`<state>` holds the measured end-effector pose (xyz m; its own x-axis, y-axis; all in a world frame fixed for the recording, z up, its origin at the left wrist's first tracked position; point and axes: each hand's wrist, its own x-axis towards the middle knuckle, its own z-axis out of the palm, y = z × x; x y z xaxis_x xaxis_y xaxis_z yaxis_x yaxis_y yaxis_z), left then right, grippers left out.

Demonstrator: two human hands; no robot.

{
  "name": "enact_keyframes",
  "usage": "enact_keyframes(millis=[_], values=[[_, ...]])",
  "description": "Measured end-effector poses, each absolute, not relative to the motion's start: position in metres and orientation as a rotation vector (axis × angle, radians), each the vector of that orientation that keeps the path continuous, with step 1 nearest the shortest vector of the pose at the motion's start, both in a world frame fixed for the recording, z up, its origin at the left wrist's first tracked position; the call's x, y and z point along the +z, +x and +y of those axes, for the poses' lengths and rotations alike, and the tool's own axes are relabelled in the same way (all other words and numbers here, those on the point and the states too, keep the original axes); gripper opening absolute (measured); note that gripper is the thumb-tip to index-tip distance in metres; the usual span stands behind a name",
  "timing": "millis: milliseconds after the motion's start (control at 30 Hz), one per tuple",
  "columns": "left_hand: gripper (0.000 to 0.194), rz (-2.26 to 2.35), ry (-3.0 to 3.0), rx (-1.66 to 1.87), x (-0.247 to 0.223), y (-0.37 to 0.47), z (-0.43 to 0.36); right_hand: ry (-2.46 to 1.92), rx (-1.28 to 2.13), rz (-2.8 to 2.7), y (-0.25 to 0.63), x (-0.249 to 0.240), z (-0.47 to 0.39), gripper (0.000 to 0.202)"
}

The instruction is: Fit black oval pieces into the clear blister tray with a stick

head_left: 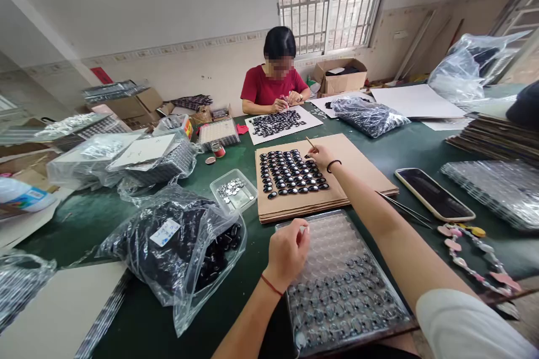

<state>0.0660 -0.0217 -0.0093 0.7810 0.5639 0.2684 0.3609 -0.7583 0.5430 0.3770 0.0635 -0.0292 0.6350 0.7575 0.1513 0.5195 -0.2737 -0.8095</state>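
green work table (379,151) in a tiled room, barred window (328,3) behind. across the table, a co-worker in a red top (263,90) bends over a white board (314,119) of black pieces.

right hand (322,157) pinches a thin wooden stick (310,142) between thumb and fingers, at the upper right edge of rows of glossy black oval pieces (272,194) on a stack of brown cardboard sheets (357,151). some ovals show a bright patch on top, could be shine. left hand (287,252) is over the left side of a clear plastic tray (324,241), fingers curled in, thumb near the index; can't tell if anything is pinched.

tray has round clear-and-dark parts in its near portion. left of the cardboard: clear plastic box (242,199) with small silver discs (234,186), then clear plastic bag (168,252) of black pieces. tweezers (404,207) and phone (433,193) right.

step looks like fine work on single ovals with the stick. next move calls for a light, steady tip, since neighbours sit close and could get nudged.
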Motion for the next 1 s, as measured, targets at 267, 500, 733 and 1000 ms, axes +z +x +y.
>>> enact_keyframes(millis=[267,500,733,1000], values=[[0.018,0.778,2.522,0.699,0.000,0.064,-0.010,-2.075,0.357,-1.086,0.381,-0.034,0.070,0.009],[0.017,1.061,2.686,0.747,-0.001,0.000,0.013,-1.953,0.201,-1.065,0.365,-0.015,0.034,0.033],[0.029,1.620,2.916,0.475,-0.039,-0.069,0.045,-1.589,0.381,-1.192,0.307,-0.016,-0.063,0.037],[0.034,1.654,2.932,0.091,-0.022,-0.045,0.056,-1.385,0.636,-1.039,0.268,-0.023,-0.107,0.028]])
